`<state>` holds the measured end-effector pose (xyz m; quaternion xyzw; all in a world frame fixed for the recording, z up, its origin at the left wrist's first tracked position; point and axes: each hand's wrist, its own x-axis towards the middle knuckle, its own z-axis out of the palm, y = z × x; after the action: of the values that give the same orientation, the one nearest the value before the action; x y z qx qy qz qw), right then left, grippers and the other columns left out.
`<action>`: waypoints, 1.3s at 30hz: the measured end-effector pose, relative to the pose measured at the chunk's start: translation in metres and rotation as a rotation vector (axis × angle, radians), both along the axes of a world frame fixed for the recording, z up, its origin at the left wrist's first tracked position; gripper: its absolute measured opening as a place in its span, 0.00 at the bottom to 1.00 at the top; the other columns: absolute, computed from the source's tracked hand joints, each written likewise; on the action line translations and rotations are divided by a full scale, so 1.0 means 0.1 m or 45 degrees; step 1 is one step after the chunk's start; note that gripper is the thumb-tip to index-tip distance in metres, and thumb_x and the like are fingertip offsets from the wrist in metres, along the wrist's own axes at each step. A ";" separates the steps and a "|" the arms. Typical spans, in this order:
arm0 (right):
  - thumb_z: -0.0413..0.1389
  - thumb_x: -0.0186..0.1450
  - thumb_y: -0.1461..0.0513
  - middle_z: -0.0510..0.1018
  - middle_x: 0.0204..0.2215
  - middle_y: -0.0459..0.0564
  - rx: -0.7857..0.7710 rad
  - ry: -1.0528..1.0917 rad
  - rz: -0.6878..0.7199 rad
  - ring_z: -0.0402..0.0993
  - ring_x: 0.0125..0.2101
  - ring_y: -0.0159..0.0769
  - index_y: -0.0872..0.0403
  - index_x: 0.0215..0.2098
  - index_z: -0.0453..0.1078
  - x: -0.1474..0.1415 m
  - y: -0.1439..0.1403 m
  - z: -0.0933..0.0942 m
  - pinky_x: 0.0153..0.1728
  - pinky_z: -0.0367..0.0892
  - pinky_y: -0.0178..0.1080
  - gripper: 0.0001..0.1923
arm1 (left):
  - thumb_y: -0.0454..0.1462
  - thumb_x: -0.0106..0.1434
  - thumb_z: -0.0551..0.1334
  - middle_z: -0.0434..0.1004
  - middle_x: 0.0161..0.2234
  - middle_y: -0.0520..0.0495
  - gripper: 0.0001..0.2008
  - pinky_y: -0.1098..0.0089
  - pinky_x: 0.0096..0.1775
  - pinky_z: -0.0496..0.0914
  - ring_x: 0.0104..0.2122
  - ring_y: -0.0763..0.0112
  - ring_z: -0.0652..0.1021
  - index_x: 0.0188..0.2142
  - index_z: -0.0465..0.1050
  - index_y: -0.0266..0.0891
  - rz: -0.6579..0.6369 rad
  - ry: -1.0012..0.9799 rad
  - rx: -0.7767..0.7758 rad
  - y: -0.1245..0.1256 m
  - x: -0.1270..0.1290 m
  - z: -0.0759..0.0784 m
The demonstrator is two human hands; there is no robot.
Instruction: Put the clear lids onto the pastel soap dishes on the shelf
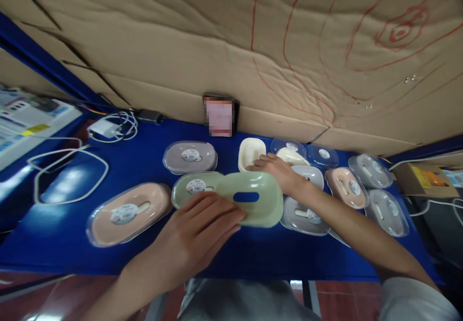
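Observation:
My left hand [206, 229] is closed on the left end of a light green oval soap dish [264, 193] with a slot in its bottom. Left of it, partly behind my fingers, lies another green soap dish with a clear lid and a round label [195, 183]. My right hand [277, 169] reaches past the green dish, its fingers closed over the lower right part of a small cream dish [252, 148]; the fingertips are partly hidden. Beside that hand are a cream piece [293, 156] and a clear lid [284, 146].
Lidded grey [190, 157] and pink soap dishes [128, 215] lie left. Several more, grey [306, 215] and pink [347, 186], lie right on the blue table [253, 258]. A blurred-out framed item [220, 116] leans against cardboard [173, 60]. White cables [125, 128] lie left.

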<state>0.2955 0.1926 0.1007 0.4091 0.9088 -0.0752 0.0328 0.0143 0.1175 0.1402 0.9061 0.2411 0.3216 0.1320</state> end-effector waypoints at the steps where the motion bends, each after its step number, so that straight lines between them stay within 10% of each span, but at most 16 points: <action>1: 0.57 0.76 0.67 0.84 0.43 0.53 0.002 -0.001 -0.001 0.78 0.47 0.44 0.55 0.52 0.79 0.00 -0.12 0.07 0.47 0.67 0.45 0.11 | 0.30 0.76 0.62 0.85 0.47 0.48 0.12 0.62 0.54 0.77 0.47 0.67 0.83 0.56 0.76 0.40 0.009 -0.041 0.001 -0.06 -0.07 -0.01; 6: 0.57 0.75 0.69 0.84 0.46 0.52 0.040 0.157 0.029 0.79 0.41 0.41 0.54 0.53 0.78 0.13 -1.06 0.30 0.44 0.71 0.45 0.12 | 0.30 0.76 0.62 0.84 0.47 0.47 0.11 0.63 0.54 0.78 0.49 0.66 0.82 0.54 0.78 0.39 0.182 -0.165 -0.133 -0.38 -0.38 -0.14; 11: 0.56 0.75 0.69 0.85 0.43 0.51 -0.033 0.253 0.093 0.81 0.39 0.41 0.54 0.45 0.79 0.19 -1.67 0.01 0.41 0.78 0.44 0.10 | 0.28 0.75 0.62 0.85 0.47 0.46 0.12 0.64 0.52 0.77 0.48 0.66 0.82 0.54 0.79 0.38 0.111 -0.146 -0.179 -0.56 -0.25 -0.40; 21: 0.53 0.75 0.70 0.81 0.58 0.58 0.314 0.624 -0.377 0.77 0.61 0.44 0.54 0.59 0.75 0.24 -2.01 -0.05 0.60 0.76 0.49 0.17 | 0.26 0.77 0.56 0.86 0.51 0.43 0.17 0.53 0.68 0.60 0.52 0.62 0.80 0.58 0.78 0.34 0.139 0.093 -0.025 -0.93 0.00 -0.73; 29: 0.56 0.78 0.65 0.77 0.67 0.52 0.339 0.347 -0.055 0.69 0.69 0.42 0.54 0.62 0.76 -0.22 -2.00 -0.44 0.77 0.50 0.54 0.17 | 0.31 0.78 0.58 0.85 0.50 0.46 0.14 0.53 0.71 0.55 0.53 0.63 0.80 0.57 0.79 0.42 0.144 0.268 0.011 -0.99 -0.03 -0.90; 39: 0.58 0.76 0.66 0.73 0.70 0.57 0.315 0.380 -0.061 0.55 0.77 0.49 0.58 0.70 0.70 -0.13 -2.02 -0.57 0.75 0.61 0.58 0.24 | 0.29 0.77 0.57 0.80 0.61 0.44 0.18 0.48 0.76 0.50 0.67 0.58 0.73 0.62 0.76 0.40 0.123 0.300 0.007 -0.86 -0.03 -1.03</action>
<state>0.2825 -0.0095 0.0434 0.4157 0.8959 -0.0237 -0.1547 0.0114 0.0319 0.0376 0.9253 0.2973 0.2196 0.0846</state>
